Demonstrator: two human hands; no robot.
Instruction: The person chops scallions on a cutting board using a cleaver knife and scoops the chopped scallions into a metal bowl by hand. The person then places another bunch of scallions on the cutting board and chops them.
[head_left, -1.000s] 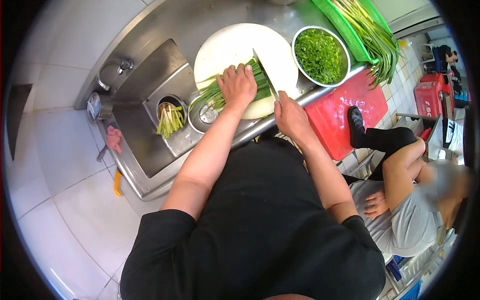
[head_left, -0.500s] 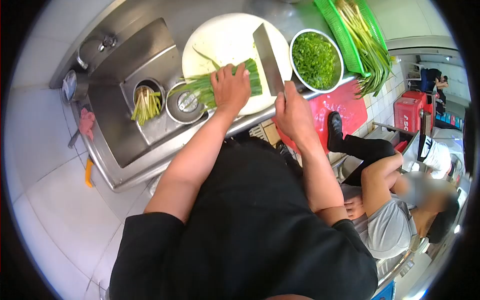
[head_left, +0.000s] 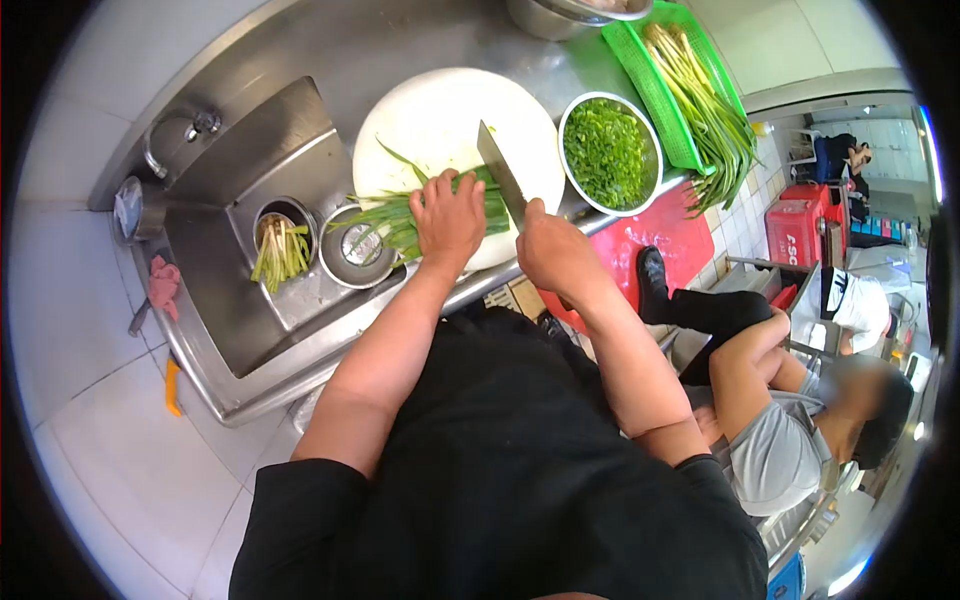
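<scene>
My left hand (head_left: 448, 225) lies across a bunch of scallion greens (head_left: 395, 225), its fingers bent over the leaves and holding them down on the round white cutting board (head_left: 430, 110). In my right hand (head_left: 558, 252) is the handle of a cleaver (head_left: 502, 175), fingers wrapped round it. The wide blade stands close against the cut right end of the bunch; whether it touches is hard to see. A loose green leaf (head_left: 395, 158) lies on the board above the bunch. Right of the board, a metal bowl (head_left: 652, 185) holds chopped scallions (head_left: 607, 153).
A green basket (head_left: 640, 75) of whole scallions (head_left: 690, 90) stands at the right. Left are the sink (head_left: 220, 330), a pot with scallion stalks (head_left: 280, 250) and a metal bowl (head_left: 345, 270) under the leaf ends. A seated person (head_left: 780, 455) is at the right.
The cleaver has come left, from a gap beside the bunch to its cut end. My left hand stays on the greens. The whole view has shifted, bringing a metal bowl in at the top.
</scene>
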